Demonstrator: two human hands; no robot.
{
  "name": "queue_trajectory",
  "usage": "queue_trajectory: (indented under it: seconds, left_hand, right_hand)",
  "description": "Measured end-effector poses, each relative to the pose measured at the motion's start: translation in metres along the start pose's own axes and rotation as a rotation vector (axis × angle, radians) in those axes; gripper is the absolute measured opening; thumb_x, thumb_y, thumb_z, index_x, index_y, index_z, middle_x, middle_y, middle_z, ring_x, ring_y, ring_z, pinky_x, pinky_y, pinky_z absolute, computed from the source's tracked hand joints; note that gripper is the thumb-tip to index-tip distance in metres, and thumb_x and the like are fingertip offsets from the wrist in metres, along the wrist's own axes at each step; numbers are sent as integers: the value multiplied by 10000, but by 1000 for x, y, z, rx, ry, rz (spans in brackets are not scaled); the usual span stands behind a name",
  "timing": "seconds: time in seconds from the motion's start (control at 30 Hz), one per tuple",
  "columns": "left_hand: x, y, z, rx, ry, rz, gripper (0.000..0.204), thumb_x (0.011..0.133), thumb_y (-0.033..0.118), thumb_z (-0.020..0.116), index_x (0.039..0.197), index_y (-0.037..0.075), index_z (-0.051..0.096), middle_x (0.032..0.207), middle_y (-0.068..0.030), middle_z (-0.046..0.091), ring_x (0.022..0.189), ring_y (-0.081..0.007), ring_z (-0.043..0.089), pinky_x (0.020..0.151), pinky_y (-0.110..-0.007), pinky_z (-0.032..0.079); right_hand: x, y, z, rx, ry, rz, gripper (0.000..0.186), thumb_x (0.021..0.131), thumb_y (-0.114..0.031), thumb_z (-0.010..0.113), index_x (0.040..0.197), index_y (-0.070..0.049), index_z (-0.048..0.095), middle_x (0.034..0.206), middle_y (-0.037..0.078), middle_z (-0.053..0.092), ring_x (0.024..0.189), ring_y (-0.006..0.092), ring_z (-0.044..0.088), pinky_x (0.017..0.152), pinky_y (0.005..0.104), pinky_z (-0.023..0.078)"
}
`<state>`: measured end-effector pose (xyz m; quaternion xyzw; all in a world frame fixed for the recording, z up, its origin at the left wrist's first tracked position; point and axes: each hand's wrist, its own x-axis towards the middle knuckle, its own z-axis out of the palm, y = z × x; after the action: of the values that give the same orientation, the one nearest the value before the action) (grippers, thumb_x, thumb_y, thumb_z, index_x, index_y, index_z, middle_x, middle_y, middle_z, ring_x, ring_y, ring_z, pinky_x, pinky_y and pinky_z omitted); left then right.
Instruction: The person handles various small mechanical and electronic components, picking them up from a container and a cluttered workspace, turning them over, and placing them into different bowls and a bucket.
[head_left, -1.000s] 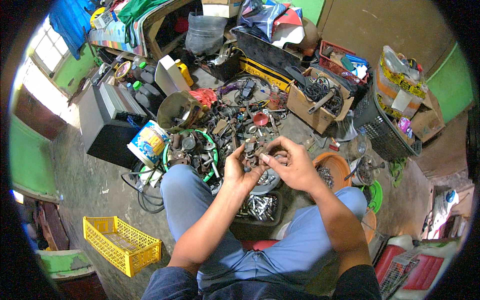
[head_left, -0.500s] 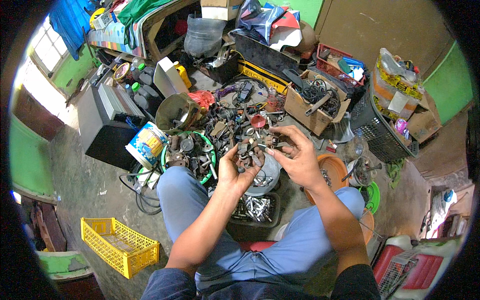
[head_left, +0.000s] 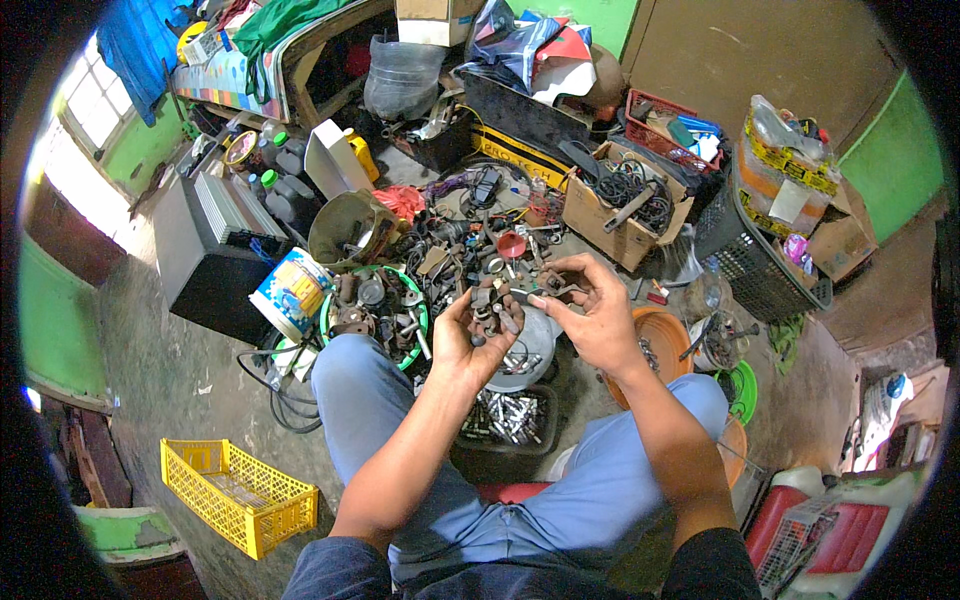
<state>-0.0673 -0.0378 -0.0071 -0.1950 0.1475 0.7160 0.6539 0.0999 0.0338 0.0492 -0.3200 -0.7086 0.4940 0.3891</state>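
Observation:
My left hand (head_left: 462,345) is cupped around a small pile of dark, rusty metal parts (head_left: 492,318). Just to its right, my right hand (head_left: 600,325) grips a small dark metal part (head_left: 528,294) with the thumb against it. Below the hands sit a grey container (head_left: 525,355) and a black tray (head_left: 505,420) of shiny cylindrical pieces. A green-rimmed basin (head_left: 375,295) of mixed parts is at the left, an orange bowl (head_left: 652,332) at the right.
Beyond lies a heap of loose parts (head_left: 455,250) with a red funnel (head_left: 510,244). Around it are a cardboard box (head_left: 610,225) of cables, a dark basket (head_left: 745,260), a black case (head_left: 205,285) and a white bucket (head_left: 292,295). A yellow crate (head_left: 240,495) sits at lower left.
Compared with a second ago, my right hand has drawn slightly right, away from the left palm, with its fingers more spread around a part. The left hand still cups the parts.

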Motion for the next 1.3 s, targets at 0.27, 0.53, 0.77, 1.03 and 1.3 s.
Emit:
queue_trajectory:
  seconds: [0.27, 0.53, 0.77, 1.03, 1.3]
  left_hand:
    - [-1, 2, 0, -22, 0, -6, 263, 1001, 192, 501, 1159, 7, 600, 1123, -216, 618, 960, -321, 603, 868, -469, 538]
    - [-2, 2, 0, -19, 16, -8, 267, 999, 193, 499, 1173, 23, 608, 1127, -205, 622, 964, -310, 602, 869, -463, 535]
    - [-3, 1, 2, 3, 13, 1, 267, 996, 189, 502, 1181, 27, 605, 1134, -203, 622, 958, -307, 602, 867, -464, 533]
    - [-6, 4, 2, -4, 15, -1, 275, 995, 192, 496, 1182, 19, 599, 1143, -205, 617, 948, -308, 599, 843, -449, 543]
    - [-16, 34, -8, 6, 11, 64, 278, 980, 196, 499, 1165, 9, 589, 1097, -200, 625, 909, -303, 597, 832, -452, 531]
  right_hand:
    - [-2, -7, -2, 46, 76, -4, 233, 899, -111, 719, 1086, 3, 640, 975, 64, 644, 832, 122, 632, 658, 291, 522]
    - [-5, 1, -7, 38, 66, 13, 300, 1022, -289, 554, 1013, -4, 646, 740, 33, 589, 648, 82, 550, 609, 261, 455]
    - [-3, 0, -13, 168, 9, 103, 544, 1077, -429, 359, 966, 30, 627, 733, 42, 580, 626, 101, 538, 596, 253, 445]
    - [-2, 5, -9, 200, 12, 98, 542, 1067, -458, 398, 968, -6, 679, 670, 3, 551, 604, 83, 501, 558, 244, 404]
    - [0, -3, 2, 133, -28, 71, 242, 954, -202, 692, 1103, -18, 641, 847, -23, 601, 712, 31, 547, 615, 203, 462]
